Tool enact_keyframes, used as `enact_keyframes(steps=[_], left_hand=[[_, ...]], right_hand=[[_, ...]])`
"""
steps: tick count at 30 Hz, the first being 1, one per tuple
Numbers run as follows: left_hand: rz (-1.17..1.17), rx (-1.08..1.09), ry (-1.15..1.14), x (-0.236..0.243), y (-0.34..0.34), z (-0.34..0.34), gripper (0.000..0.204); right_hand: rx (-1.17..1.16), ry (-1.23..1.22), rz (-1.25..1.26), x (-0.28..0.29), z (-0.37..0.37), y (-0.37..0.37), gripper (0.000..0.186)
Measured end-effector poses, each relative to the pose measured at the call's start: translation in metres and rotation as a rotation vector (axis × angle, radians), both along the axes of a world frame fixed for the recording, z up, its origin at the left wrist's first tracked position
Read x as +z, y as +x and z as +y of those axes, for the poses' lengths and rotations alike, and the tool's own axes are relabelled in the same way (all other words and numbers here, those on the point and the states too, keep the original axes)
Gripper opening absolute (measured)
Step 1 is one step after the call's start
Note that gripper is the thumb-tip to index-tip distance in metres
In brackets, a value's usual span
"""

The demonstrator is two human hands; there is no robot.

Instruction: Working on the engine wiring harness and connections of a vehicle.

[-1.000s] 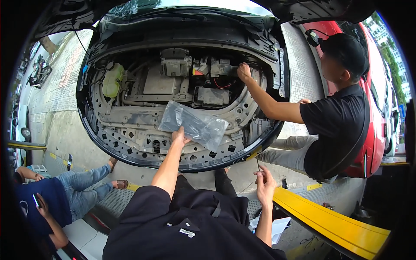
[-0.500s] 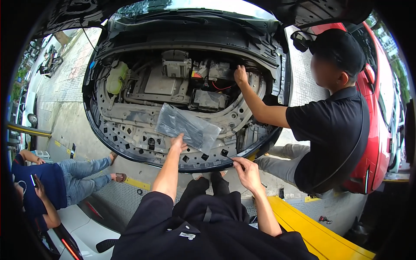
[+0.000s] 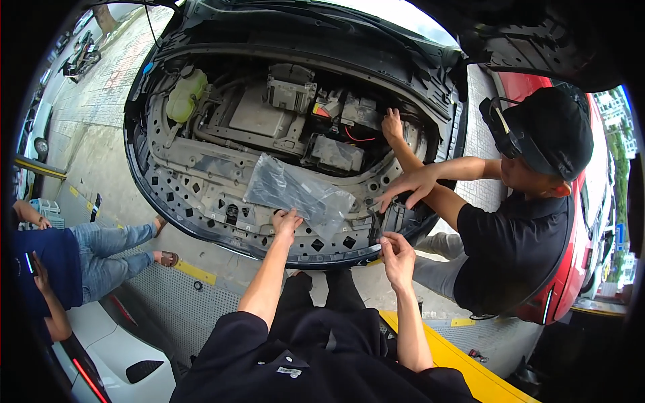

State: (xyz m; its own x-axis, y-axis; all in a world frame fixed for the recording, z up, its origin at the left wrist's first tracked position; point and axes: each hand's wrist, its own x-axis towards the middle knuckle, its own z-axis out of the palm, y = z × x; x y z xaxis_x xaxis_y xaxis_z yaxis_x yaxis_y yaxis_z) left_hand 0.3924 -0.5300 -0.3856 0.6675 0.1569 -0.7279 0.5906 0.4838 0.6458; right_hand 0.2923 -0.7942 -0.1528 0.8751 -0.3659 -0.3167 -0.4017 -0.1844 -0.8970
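Largest item: car front bay (image 3: 188, 164), uncovered, its dark curved rim toward the wearer; it sits more tilted in view than one second ago, the head camera having shifted. Co-worker (image 3: 517, 235) in black top and cap is on the right side of the bay, as before. One co-worker hand (image 3: 392, 125) is beside the dark box (image 3: 361, 111) at the rear right of the bay, roughly as earlier; the other hand (image 3: 411, 185), near the chest one second ago, now extends over the right front of the bay, open with fingers spread. Person in blue top and jeans (image 3: 47, 269) at far left: position little changed. Clear plastic bag (image 3: 295, 195) with dark contents: lies slantwise across the perforated front panel, much the same spot as before. Pale green reservoir (image 3: 186, 96): unchanged at left of bay. Wearer's left hand (image 3: 285, 225): at the bag's near edge, fingers curled; cannot tell whether they pinch the plastic. Wearer's right hand (image 3: 398, 258): formerly out over the ground, now at the right front of the rim below the co-worker's spread fingers; fingertips drawn together, any grip cannot be told.
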Motion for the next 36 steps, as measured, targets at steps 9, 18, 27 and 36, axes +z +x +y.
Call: enact_keyframes(steps=[9, 18, 27, 36], left_hand=[[0.015, -0.006, 0.053, 0.024, 0.004, -0.008, 0.045], [0.044, 0.207, 0.29, 0.006, 0.003, -0.013, 0.043], [0.005, 0.115, 0.316, 0.009, 0.006, -0.019, 0.037], [0.074, -0.224, 0.477, 0.044, 0.027, 0.01, 0.045]], right_hand=[[-0.189, 0.368, -0.151, -0.048, -0.033, 0.087, 0.015], [0.306, 0.216, 0.029, -0.104, 0.05, 0.138, 0.018], [0.838, -0.403, -0.198, -0.198, 0.202, 0.324, 0.027], [-0.048, 0.2, -0.66, -0.081, 0.16, 0.331, 0.017]])
